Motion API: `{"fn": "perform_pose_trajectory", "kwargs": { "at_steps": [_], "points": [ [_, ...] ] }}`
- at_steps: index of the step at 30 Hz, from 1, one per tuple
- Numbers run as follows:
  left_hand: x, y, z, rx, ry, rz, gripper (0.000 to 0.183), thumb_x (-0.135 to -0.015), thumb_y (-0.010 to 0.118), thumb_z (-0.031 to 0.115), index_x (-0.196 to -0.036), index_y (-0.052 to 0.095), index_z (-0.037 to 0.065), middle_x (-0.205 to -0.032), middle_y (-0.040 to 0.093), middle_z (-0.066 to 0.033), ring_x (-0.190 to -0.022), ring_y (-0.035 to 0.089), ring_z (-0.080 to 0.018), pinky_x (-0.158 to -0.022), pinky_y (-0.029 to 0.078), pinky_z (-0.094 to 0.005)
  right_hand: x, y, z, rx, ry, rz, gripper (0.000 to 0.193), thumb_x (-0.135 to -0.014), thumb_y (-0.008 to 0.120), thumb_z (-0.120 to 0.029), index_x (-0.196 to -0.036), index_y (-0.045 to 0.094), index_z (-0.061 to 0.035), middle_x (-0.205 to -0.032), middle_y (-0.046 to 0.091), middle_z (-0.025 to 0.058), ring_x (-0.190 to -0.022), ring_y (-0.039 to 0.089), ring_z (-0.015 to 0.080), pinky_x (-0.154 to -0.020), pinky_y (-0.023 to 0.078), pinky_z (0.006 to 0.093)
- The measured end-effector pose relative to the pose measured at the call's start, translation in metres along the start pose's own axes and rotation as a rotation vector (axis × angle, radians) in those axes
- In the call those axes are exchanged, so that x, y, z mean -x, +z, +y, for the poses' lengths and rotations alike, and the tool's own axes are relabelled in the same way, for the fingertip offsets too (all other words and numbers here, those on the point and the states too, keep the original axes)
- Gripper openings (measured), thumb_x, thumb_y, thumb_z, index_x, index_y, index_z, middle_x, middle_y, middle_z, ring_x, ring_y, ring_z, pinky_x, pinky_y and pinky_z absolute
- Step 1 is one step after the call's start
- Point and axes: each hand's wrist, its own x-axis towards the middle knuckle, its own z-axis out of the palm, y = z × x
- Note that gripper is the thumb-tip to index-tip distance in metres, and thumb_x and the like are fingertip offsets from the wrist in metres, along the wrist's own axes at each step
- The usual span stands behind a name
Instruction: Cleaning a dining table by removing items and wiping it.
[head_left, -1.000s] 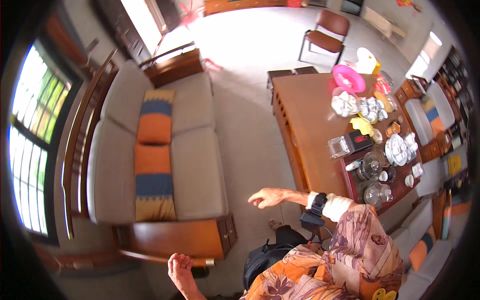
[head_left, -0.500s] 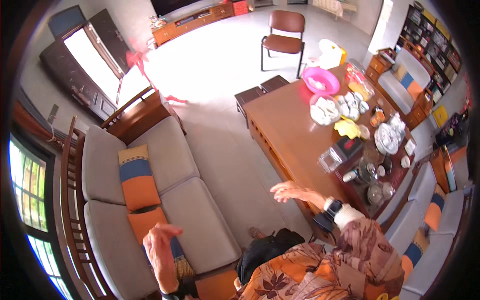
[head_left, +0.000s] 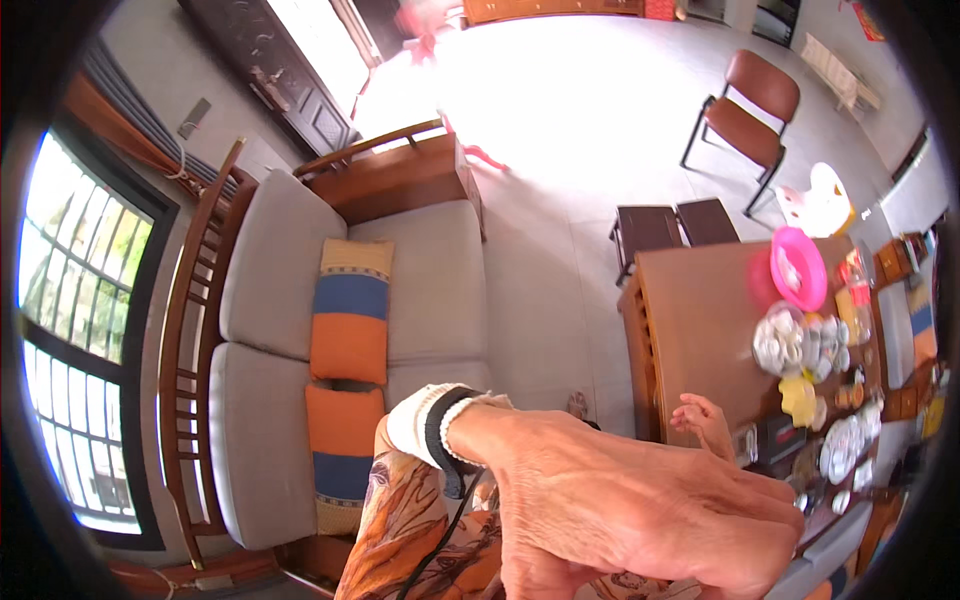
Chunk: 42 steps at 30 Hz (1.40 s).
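Note:
My left hand [head_left: 640, 510] is raised close to the head view and reaches across to the right, back of the hand up. Its fingers bend downward and their tips are hidden, so I cannot tell what is under them. A black wristband [head_left: 440, 430] with a thin cord circles the left wrist over a white cuff. Farther off, my right hand [head_left: 703, 420] hovers by the near edge of the brown wooden table [head_left: 700, 330], fingers loosely bent and apart, holding nothing. Part of the right arm is hidden behind my left hand.
On the table are a pink basin [head_left: 797, 268], a bowl of white cups [head_left: 778, 342], a yellow dish [head_left: 798, 400] and glassware. A grey sofa [head_left: 430, 290] with orange and blue cushions [head_left: 348, 335] stands left. Dark stools [head_left: 650, 240] and a brown chair [head_left: 755, 110] stand beyond.
My left hand has come up from above the sofa and swung right, close to the view. The view has turned left, so the table appears farther right. My right hand remains near the table.

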Motion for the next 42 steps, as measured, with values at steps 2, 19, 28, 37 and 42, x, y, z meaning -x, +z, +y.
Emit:
{"fn": "perform_pose_trajectory", "kwargs": {
  "at_steps": [2, 19, 28, 37, 42],
  "points": [
    [-0.003, -0.048, -0.001, -0.136, 0.057, -0.121, 0.069, -0.065, 0.053, 0.072, -0.073, 0.052, 0.003, -0.07, 0.053, -0.0074, -0.057, 0.051, -0.0211, -0.051, 0.038, -0.0293, -0.053, 0.005, -0.029, 0.018, -0.022, -0.069, 0.032, -0.084, 0.055, -0.009, -0.114, 0.051, 0.0015, -0.091, 0.06, 0.0117, -0.08, 0.061, 0.0177, -0.068, 0.049, 0.0269],
    [0.175, -0.423, 0.143, -0.55, -0.853, 1.071, 0.053, -0.077, 0.056, 0.057, -0.088, 0.054, 0.005, -0.088, 0.059, -0.0103, -0.09, 0.058, -0.0238, -0.079, 0.047, -0.0391, -0.381, 0.098, -0.233, 0.057, -0.116, -0.192, 0.029, -0.09, 0.047, -0.014, -0.115, 0.05, 0.0002, -0.093, 0.059, 0.0098, -0.085, 0.059, 0.0173, -0.073, 0.046, 0.0268],
    [0.085, -0.66, 0.026, -0.438, -1.09, 0.666, 0.04, -0.085, 0.053, 0.043, -0.086, 0.053, 0.003, -0.091, 0.057, -0.0095, -0.088, 0.057, -0.0198, -0.08, 0.045, -0.0355, -0.452, 0.06, -0.256, -0.386, -0.085, 0.196, 0.031, -0.09, 0.049, -0.016, -0.116, 0.048, 0.0007, -0.095, 0.057, 0.0112, -0.084, 0.06, 0.0215, -0.072, 0.048, 0.0313],
    [0.045, -0.81, -0.022, -0.438, -1.082, 0.907, 0.026, -0.083, 0.057, 0.026, -0.085, 0.055, 0.0, -0.089, 0.06, -0.0109, -0.086, 0.056, -0.0185, -0.079, 0.045, -0.0325, -0.623, 0.008, -0.36, -0.42, -0.146, 0.23, 0.034, -0.09, 0.05, -0.021, -0.115, 0.049, 0.0013, -0.095, 0.058, 0.0119, -0.082, 0.06, 0.0223, -0.071, 0.049, 0.0319],
    [0.034, -0.896, -0.031, -0.398, -0.98, 1.055, 0.028, -0.083, 0.06, 0.029, -0.085, 0.054, 0.002, -0.089, 0.058, -0.0111, -0.086, 0.057, -0.02, -0.079, 0.046, -0.0333, -0.737, 0.005, -0.451, -0.334, -0.223, 0.115, 0.034, -0.089, 0.051, -0.02, -0.115, 0.05, 0.0017, -0.094, 0.058, 0.0099, -0.083, 0.06, 0.0199, -0.073, 0.048, 0.0302]
  ]
}}
